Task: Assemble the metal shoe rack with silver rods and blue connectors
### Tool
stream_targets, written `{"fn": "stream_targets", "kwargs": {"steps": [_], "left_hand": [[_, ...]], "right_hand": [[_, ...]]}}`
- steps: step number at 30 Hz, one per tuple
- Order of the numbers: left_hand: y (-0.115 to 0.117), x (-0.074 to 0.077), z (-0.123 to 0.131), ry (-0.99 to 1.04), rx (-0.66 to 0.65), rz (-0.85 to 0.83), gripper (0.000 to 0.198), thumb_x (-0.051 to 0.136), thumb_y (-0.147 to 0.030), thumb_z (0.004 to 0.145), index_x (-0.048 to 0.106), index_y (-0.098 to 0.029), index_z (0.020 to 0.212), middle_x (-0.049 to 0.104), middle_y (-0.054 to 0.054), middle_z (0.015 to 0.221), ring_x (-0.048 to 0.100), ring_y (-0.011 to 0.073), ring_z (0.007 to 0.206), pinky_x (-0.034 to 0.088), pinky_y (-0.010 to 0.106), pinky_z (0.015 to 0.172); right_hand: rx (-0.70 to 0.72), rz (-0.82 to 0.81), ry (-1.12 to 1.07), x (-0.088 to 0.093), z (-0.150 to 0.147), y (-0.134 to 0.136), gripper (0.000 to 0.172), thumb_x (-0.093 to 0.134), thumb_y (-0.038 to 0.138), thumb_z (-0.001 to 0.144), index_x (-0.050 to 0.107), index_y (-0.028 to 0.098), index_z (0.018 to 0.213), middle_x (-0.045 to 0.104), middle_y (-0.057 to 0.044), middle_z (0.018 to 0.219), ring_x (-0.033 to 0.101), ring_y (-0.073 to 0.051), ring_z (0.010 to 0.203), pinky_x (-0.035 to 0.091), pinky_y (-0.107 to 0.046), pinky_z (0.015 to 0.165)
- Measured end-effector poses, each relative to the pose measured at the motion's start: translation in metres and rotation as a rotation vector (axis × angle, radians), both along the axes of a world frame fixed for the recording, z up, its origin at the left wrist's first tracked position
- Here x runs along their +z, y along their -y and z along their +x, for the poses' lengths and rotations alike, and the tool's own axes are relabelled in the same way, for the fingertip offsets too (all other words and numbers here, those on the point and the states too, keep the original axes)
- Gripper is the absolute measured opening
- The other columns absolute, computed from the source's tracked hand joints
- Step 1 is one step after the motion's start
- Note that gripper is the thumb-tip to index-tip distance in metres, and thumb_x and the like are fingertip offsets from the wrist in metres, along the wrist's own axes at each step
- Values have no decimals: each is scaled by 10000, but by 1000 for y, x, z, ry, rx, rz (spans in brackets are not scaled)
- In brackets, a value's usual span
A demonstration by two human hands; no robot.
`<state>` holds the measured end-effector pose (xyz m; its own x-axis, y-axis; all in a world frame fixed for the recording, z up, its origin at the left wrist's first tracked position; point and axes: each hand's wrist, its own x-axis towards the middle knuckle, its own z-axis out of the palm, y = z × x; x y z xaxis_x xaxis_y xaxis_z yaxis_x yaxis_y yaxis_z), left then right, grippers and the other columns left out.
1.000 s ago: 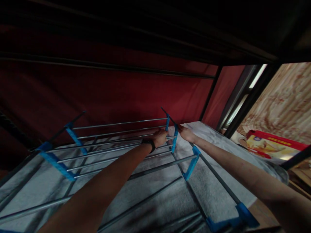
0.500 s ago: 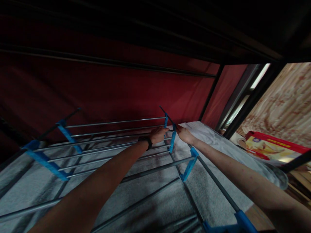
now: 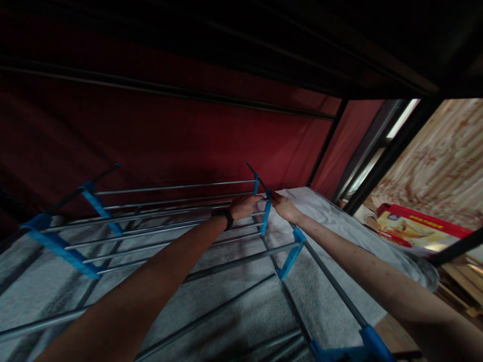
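Note:
A rack of thin metal tubes (image 3: 241,260) joined by blue plastic connectors (image 3: 291,254) lies across a grey blanket (image 3: 249,306). My left hand (image 3: 246,206), with a black band on its wrist, closes on a tube's end beside one blue connector (image 3: 266,217). From the other side, my right hand (image 3: 285,207) grips the same connector where it meets a dark side pole. The fingertips of both hands are partly hidden. At the rack's left end, more blue connectors (image 3: 64,249) hold the tubes' other ends.
Dark red cloth (image 3: 181,146) hangs behind the rack. A black metal frame (image 3: 327,143) surrounds this space, with a low dark surface overhead. Beyond it on the right are a red and yellow box (image 3: 422,226) and a patterned curtain (image 3: 433,151). Another person's hand (image 3: 372,221) shows near the box.
The rack and my hands appear slightly further left as the view shifts a little. Both hands keep their hold at the same connector.

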<state>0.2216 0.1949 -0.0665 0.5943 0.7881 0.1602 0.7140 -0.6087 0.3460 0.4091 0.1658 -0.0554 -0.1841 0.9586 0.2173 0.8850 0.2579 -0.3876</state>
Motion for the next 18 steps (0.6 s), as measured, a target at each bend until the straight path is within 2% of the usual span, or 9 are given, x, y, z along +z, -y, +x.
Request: {"fn": "stream_targets", "kwargs": {"steps": [3,9,13,18], "left_hand": [[2,2,0,0,17,4,362,480,-249,949,670,-307,1252,737,44,1179,681,226,1034,504,295,888],[3,0,3,-27,35,31,377,450,-231,943,687,-295,1230,741,65,1156,689,253,1029,511,319,844],[4,-2,4,-34,59,64,388,457,-191,929,690,-298,1221,729,70,1212,683,264,1077,513,340,874],[7,-1,6,-73,75,83,458,458,-148,921,640,-283,1319,698,94,1292,661,275,1144,511,362,937]], "right_hand": [[-62,-62,-67,0,0,1,414,432,137,982,589,164,1364,712,-153,1272,697,-252,1136,506,-279,929],[-78,-87,-139,-3,0,-1,411,438,176,996,603,199,1372,751,-115,1190,732,-242,1030,533,-290,890],[-95,-67,-96,-6,1,-5,433,470,149,973,590,173,1389,729,-135,1245,714,-251,1094,522,-285,918],[-83,-23,35,-9,1,-8,411,430,146,981,617,170,1347,732,-134,1237,713,-237,1097,529,-254,868]]}}
